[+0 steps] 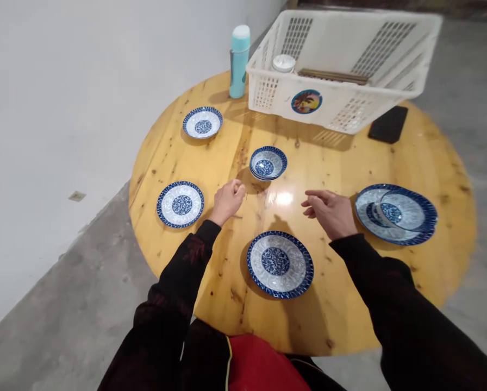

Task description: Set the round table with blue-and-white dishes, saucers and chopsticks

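My left hand (228,200) hovers over the round wooden table (341,168), fingers curled into a loose fist with nothing visible in it. It sits just left of a small stack of blue-and-white bowls (268,162). My right hand (329,212) hangs over the table with fingers loosely bent and apart, holding nothing. A blue-and-white plate (280,264) lies between my forearms near the front edge. Another plate (180,203) lies left of my left hand, and a third plate (202,122) at the far left. A stack of plates (395,213) sits right of my right hand.
A white plastic basket (341,68) stands at the back of the table, with chopsticks (333,76) and a small white cup (283,63) inside. A teal flask (239,61) stands left of it. A black phone (388,124) lies to its right. White wall on the left.
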Demonstrator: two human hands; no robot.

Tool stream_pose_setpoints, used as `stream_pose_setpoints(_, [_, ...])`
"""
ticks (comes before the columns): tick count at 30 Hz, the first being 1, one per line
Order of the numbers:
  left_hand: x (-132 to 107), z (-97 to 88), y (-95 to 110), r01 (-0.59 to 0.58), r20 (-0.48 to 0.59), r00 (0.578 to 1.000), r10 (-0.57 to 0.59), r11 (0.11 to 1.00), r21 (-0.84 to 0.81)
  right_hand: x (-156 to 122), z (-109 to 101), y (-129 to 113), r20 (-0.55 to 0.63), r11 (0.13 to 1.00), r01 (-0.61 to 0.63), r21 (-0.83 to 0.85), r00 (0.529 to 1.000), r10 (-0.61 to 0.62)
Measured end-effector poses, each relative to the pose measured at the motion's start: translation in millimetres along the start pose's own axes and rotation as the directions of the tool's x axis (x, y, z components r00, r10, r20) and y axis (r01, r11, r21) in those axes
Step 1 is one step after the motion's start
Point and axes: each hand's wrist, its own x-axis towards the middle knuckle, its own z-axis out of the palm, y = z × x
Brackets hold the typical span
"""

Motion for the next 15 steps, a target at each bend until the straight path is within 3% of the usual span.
stream_pose_setpoints(7, [81, 19.8, 17, -0.072, 0.033, 0.997, 0.067, 0.979, 0.192, 82, 40, -8, -0.004, 0.982, 0.081, -0.173, 0.997, -0.083])
stream_pose_setpoints(11, [109, 32.7, 22, -0.085, 0.058, 0.996, 0.073, 0.964, 0.251, 100, 53, -13, 0.026, 0.951, 0.127, -0.283, 0.992, -0.125])
stream_pose_setpoints(15, [117, 39.4, 28, -0.089, 0.070, 0.995, 0.069, 0.942, 0.325, 105, 53, -14, 0.071, 0.907, 0.176, -0.384, 0.984, -0.161])
